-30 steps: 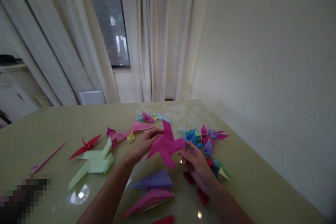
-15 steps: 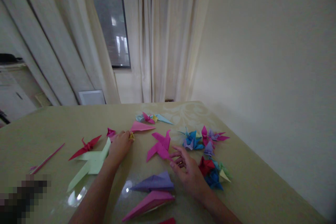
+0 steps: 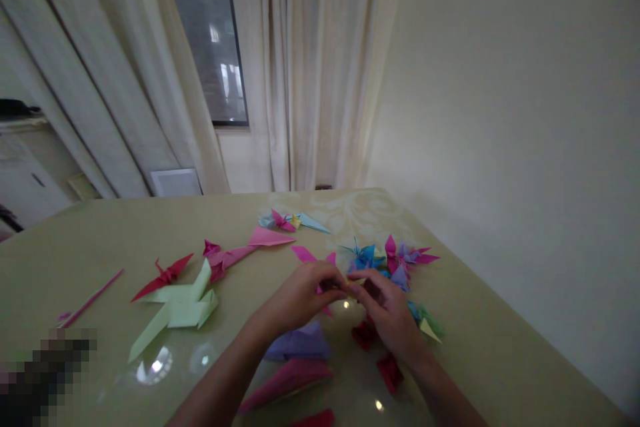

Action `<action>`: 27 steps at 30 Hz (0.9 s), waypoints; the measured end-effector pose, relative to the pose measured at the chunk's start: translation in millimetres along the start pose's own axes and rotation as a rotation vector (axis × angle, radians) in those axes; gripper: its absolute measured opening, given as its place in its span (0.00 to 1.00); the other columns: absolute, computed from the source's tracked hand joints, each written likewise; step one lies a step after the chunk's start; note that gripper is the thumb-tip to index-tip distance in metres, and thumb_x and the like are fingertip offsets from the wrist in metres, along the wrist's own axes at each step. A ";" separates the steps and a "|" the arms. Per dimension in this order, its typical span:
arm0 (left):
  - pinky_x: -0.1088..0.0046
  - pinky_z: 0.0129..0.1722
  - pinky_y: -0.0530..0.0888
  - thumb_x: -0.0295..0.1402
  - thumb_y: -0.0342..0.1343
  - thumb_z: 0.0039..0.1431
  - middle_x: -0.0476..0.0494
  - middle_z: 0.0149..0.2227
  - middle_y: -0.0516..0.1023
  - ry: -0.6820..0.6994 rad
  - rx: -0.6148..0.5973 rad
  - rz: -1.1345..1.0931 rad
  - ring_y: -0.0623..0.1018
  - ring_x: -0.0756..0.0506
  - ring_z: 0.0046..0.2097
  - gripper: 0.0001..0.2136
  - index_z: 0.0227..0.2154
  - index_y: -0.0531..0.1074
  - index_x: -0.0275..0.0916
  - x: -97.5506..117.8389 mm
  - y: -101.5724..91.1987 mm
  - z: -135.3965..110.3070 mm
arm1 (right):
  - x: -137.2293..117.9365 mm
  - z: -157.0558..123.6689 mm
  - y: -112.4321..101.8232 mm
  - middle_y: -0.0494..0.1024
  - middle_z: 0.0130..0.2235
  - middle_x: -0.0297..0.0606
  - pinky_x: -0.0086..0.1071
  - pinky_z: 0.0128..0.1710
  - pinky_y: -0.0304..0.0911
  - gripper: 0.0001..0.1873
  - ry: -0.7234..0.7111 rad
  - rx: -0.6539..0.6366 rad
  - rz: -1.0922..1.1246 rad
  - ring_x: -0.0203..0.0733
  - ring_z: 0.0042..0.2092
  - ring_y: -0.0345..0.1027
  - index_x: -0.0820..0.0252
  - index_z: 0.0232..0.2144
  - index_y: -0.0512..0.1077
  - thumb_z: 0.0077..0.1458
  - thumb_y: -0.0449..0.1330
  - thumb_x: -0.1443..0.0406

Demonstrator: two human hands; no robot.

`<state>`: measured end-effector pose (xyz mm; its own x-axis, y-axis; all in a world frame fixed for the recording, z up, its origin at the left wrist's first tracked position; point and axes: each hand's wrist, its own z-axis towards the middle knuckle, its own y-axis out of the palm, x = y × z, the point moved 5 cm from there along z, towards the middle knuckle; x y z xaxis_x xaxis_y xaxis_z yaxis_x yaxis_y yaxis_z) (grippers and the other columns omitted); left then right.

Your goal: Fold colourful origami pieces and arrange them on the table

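My left hand (image 3: 309,290) and my right hand (image 3: 387,307) meet above the table, fingertips pinched together on a small yellow folded paper (image 3: 356,281), mostly covered by the fingers. Behind my left hand lies a magenta paper pinwheel (image 3: 304,254), partly hidden. Under my wrists are a purple paper plane (image 3: 303,341) and a pink paper plane (image 3: 287,383). Red folded papers (image 3: 390,373) sit below my right hand. Just past it are a blue origami piece (image 3: 366,257) and magenta and purple origami pieces (image 3: 407,257).
To the left lie a pale green pinwheel (image 3: 183,307), a red paper crane (image 3: 167,275) and a thin pink stick (image 3: 95,297). A pink origami piece (image 3: 235,255) and light blue papers (image 3: 314,222) are farther back. The table (image 3: 500,353) ends near the wall at right.
My left hand has moved right with the yellow paper to meet my right hand, which has closed on it. Red papers now show lower, below my right hand.
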<state>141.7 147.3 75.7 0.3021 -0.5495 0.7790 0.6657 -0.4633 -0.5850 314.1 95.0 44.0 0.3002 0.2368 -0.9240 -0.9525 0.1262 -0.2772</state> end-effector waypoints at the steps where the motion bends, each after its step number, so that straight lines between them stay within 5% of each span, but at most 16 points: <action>1: 0.73 0.41 0.76 0.35 0.60 0.67 0.46 0.38 0.85 0.002 0.007 -0.008 0.83 0.45 0.40 0.05 0.41 0.80 0.43 -1.6 6.7 1.5 | -2.5 2.4 -6.1 0.83 0.42 0.42 0.41 0.44 0.70 0.15 -0.031 0.010 -0.052 0.51 0.43 0.76 0.52 0.44 0.81 0.65 0.65 0.51; 5: 0.59 0.57 0.73 0.33 0.63 0.62 0.36 0.56 0.81 -0.072 0.057 0.105 0.79 0.38 0.57 0.18 0.55 0.75 0.43 -39.1 8.5 -0.3 | -7.2 11.9 -37.5 0.82 0.35 0.39 0.38 0.39 0.67 0.13 -0.075 0.055 -0.202 0.48 0.37 0.74 0.54 0.37 0.82 0.63 0.65 0.52; 8: 0.47 0.66 0.65 0.32 0.65 0.57 0.36 0.64 0.76 -0.143 0.009 0.246 0.73 0.31 0.65 0.21 0.54 0.78 0.46 -75.5 -5.8 -7.9 | -2.5 17.0 -62.7 0.78 0.28 0.36 0.35 0.33 0.63 0.17 -0.042 0.025 -0.268 0.44 0.31 0.70 0.56 0.30 0.80 0.62 0.65 0.50; 13: 0.62 0.62 0.71 0.36 0.56 0.67 0.43 0.53 0.84 -0.213 0.013 0.426 0.79 0.40 0.57 0.11 0.45 0.82 0.47 -110.7 -44.8 -18.3 | 11.8 18.9 -87.6 0.72 0.22 0.33 0.34 0.29 0.55 0.25 -0.006 -0.017 -0.406 0.42 0.27 0.65 0.57 0.21 0.75 0.62 0.61 0.47; 15: 0.58 0.63 0.69 0.34 0.49 0.71 0.39 0.56 0.82 -0.280 0.120 0.526 0.77 0.38 0.60 0.14 0.46 0.81 0.44 -121.9 -61.8 -22.5 | 16.2 18.8 -89.7 0.74 0.23 0.35 0.35 0.32 0.56 0.25 -0.012 -0.014 -0.482 0.44 0.29 0.67 0.57 0.20 0.76 0.62 0.61 0.48; 19: 0.35 0.64 0.63 0.30 0.46 0.70 0.30 0.67 0.73 -0.442 0.313 0.713 0.68 0.27 0.68 0.15 0.47 0.80 0.40 -146.1 -77.1 -37.4 | 16.7 20.6 -89.3 0.76 0.27 0.37 0.36 0.34 0.59 0.22 -0.074 0.075 -0.554 0.45 0.31 0.68 0.56 0.21 0.76 0.61 0.62 0.50; 23: 0.38 0.66 0.62 0.28 0.50 0.66 0.31 0.64 0.77 -0.445 0.354 0.760 0.72 0.30 0.66 0.17 0.54 0.78 0.41 -154.3 -74.5 -43.6 | -2.4 18.3 -83.3 0.76 0.28 0.36 0.35 0.32 0.60 0.15 -0.195 0.242 -0.463 0.42 0.29 0.65 0.56 0.31 0.79 0.64 0.63 0.53; 27: 0.40 0.63 0.65 0.32 0.50 0.67 0.31 0.59 0.81 -0.380 0.470 0.746 0.78 0.30 0.60 0.17 0.55 0.77 0.40 -135.1 -91.0 -37.3 | -58.0 -2.3 -51.9 0.77 0.31 0.36 0.33 0.34 0.65 0.12 -0.408 0.266 -0.187 0.42 0.32 0.69 0.55 0.33 0.78 0.68 0.62 0.58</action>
<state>14.8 237.7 15.4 0.9047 -0.2897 0.3123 0.3932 0.2860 -0.8739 346.1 72.5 111.4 0.5098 0.5363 -0.6727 -0.8508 0.4304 -0.3016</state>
